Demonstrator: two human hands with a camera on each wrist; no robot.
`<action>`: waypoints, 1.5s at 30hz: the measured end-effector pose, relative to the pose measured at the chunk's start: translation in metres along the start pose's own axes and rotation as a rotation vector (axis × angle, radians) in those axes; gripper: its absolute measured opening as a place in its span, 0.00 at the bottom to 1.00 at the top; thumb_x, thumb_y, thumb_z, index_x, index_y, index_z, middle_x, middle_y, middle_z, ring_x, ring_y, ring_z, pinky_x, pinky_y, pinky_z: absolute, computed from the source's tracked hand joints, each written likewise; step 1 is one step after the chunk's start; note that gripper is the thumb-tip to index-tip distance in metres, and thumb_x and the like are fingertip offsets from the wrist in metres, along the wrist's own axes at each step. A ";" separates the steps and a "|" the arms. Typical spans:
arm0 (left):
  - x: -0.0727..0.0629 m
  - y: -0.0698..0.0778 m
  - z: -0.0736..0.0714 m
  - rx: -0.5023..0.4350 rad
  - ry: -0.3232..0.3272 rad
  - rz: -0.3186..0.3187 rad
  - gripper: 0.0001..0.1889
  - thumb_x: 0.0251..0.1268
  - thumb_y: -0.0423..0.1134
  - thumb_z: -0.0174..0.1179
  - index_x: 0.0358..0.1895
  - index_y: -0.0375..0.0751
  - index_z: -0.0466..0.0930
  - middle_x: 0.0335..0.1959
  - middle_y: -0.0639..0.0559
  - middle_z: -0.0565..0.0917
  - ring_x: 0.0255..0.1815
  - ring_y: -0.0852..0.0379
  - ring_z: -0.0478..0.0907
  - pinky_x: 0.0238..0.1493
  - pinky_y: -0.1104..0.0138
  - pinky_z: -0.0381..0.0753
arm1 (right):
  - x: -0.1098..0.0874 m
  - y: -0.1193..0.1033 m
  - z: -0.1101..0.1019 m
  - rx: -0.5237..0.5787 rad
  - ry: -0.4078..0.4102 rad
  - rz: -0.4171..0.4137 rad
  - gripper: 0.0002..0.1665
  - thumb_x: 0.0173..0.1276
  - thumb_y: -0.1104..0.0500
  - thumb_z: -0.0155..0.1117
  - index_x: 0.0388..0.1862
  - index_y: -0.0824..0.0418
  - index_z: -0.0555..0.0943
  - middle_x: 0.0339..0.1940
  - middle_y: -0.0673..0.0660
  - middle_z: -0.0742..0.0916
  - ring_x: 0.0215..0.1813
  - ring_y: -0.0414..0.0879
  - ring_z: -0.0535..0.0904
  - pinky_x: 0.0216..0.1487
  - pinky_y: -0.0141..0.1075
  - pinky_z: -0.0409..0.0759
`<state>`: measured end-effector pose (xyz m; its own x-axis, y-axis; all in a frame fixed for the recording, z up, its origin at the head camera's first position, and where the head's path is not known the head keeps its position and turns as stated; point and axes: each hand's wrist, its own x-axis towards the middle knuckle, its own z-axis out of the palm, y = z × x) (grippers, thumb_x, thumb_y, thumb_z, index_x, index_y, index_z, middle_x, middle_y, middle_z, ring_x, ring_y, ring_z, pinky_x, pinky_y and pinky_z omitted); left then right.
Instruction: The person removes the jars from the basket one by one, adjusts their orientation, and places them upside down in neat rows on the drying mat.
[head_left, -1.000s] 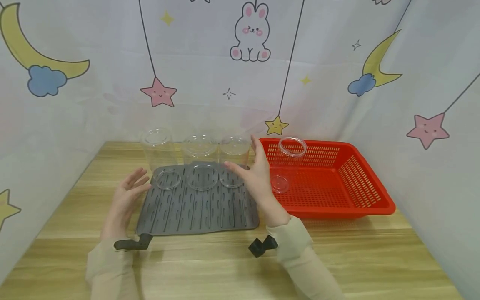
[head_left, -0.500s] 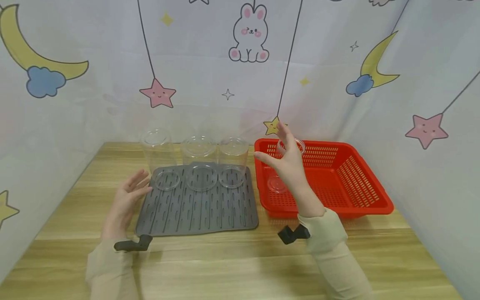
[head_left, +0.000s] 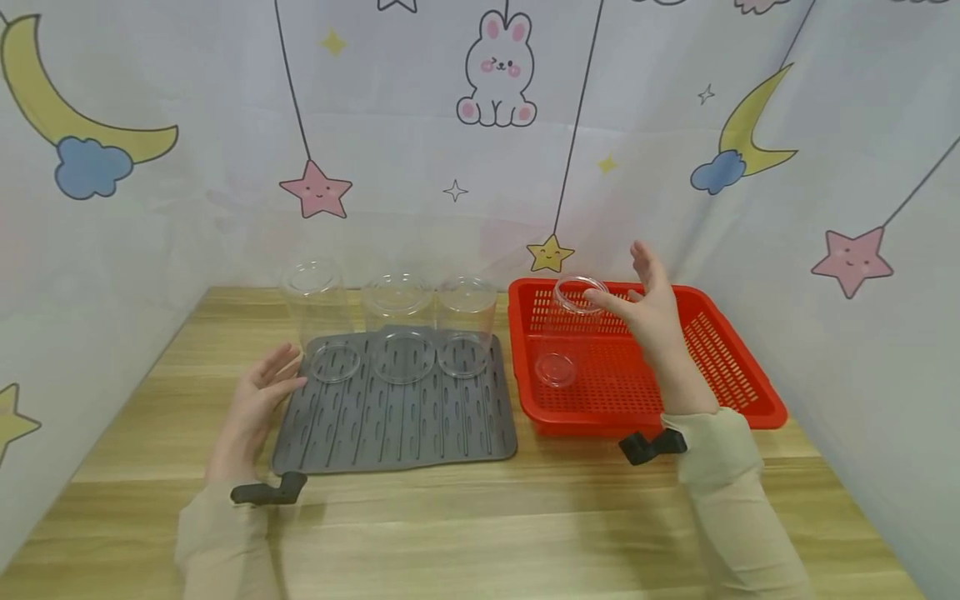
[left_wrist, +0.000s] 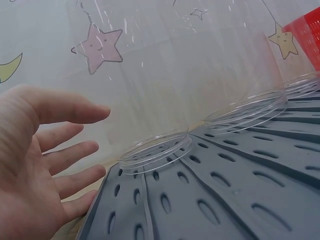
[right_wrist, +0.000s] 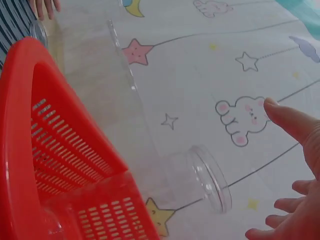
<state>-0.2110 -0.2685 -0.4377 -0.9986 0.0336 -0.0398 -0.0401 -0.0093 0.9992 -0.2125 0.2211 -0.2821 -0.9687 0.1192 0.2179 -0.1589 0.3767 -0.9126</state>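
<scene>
White cloth, printed with moons, stars and a rabbit, makes the backdrop curtain [head_left: 405, 142] behind a wooden table [head_left: 450, 533]. On the table's right side sits a red slotted basket [head_left: 645, 422], and just left of it lies a grey ribbed mat [head_left: 397, 425].

Three clear cups stand rim down in a row along the mat's far edge: a left cup [head_left: 318, 312], a middle cup [head_left: 397, 317] and a right cup [head_left: 467, 321]. A fourth cup [head_left: 568, 329] stands rim up inside the basket, toward its left end.

Both hands are empty with fingers loosely spread. The right hand [head_left: 652, 321] hangs above the basket, near the fourth cup but apart from it. The left hand [head_left: 258, 396] is beside the mat's left edge, nearest the left cup. Pale sleeves [head_left: 720, 458] cover the forearms, and small black mounts [head_left: 652, 447] sit at the wrists.
</scene>
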 end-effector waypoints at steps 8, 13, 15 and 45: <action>-0.001 -0.001 -0.001 0.013 0.006 -0.010 0.42 0.69 0.32 0.58 0.79 0.40 0.42 0.80 0.41 0.46 0.80 0.40 0.44 0.69 0.75 0.66 | 0.019 0.022 -0.016 -0.060 -0.261 0.153 0.61 0.64 0.54 0.69 0.81 0.50 0.37 0.82 0.55 0.49 0.82 0.53 0.41 0.76 0.64 0.46; 0.000 -0.001 0.000 0.003 0.008 -0.018 0.42 0.69 0.34 0.59 0.79 0.41 0.42 0.80 0.42 0.47 0.80 0.41 0.45 0.70 0.75 0.65 | 0.027 0.037 -0.017 -0.067 -0.391 0.200 0.58 0.66 0.58 0.66 0.81 0.56 0.37 0.82 0.61 0.50 0.81 0.58 0.42 0.77 0.61 0.48; 0.000 -0.001 0.001 -0.001 0.005 -0.021 0.42 0.69 0.34 0.59 0.79 0.41 0.42 0.80 0.42 0.47 0.80 0.41 0.44 0.71 0.73 0.64 | 0.029 0.041 -0.016 -0.054 -0.413 0.219 0.57 0.66 0.59 0.65 0.81 0.58 0.38 0.81 0.63 0.51 0.81 0.60 0.44 0.77 0.60 0.51; 0.002 -0.003 -0.001 0.012 0.011 -0.038 0.42 0.69 0.33 0.58 0.79 0.42 0.41 0.80 0.41 0.46 0.80 0.42 0.46 0.67 0.77 0.66 | 0.033 0.061 0.011 0.005 -0.433 0.310 0.49 0.64 0.63 0.67 0.78 0.59 0.52 0.74 0.68 0.65 0.73 0.63 0.60 0.73 0.59 0.61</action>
<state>-0.2124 -0.2691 -0.4411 -0.9967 0.0230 -0.0780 -0.0779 0.0042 0.9969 -0.2559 0.2382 -0.3347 -0.9604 -0.1661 -0.2237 0.1472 0.3793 -0.9135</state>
